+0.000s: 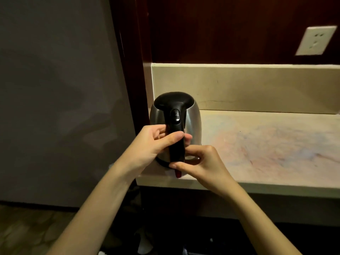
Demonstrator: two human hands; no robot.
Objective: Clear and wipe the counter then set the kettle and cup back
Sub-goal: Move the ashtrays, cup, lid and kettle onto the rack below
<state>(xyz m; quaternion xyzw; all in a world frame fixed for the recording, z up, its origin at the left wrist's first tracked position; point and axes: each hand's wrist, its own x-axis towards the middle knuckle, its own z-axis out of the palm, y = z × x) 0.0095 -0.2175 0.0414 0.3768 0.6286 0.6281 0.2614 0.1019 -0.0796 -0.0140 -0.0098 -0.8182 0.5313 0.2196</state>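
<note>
Steel kettle (191, 116) stands upright, handle inside the left hand (156, 142) grip.

The kettle (174, 126) is a rounded steel pot with a black lid on top and a black handle running down the side that faces the camera, a small switch set near the handle's top. It stands upright at the left end of the counter (266, 144), close to the front edge, at about 9 o'clock from the counter's middle. The counter is a pale marbled slab with pink and bluish streaks. A small red part shows at the handle's foot.
</note>
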